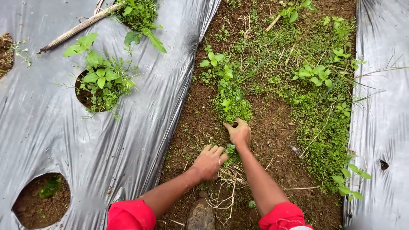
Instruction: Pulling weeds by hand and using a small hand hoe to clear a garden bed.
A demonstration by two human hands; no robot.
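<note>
My left hand (208, 162) rests on the brown soil with its fingers closed around a small bunch of pulled weeds and dry stems (230, 172). Just ahead, my right hand (239, 132) presses down at the base of a low green weed clump (232, 106), fingers curled into the plants. Both arms wear red sleeves (130, 215). The soil furrow (272, 127) between the two plastic sheets is covered in small green weeds.
Grey plastic mulch sheets lie left (140, 119) and right (383, 110) of the furrow. The left sheet has round planting holes, one with a leafy plant (100, 83), one with little growth (42, 200). A stick (76, 29) lies at the top left. A boot toe (200, 217) shows below.
</note>
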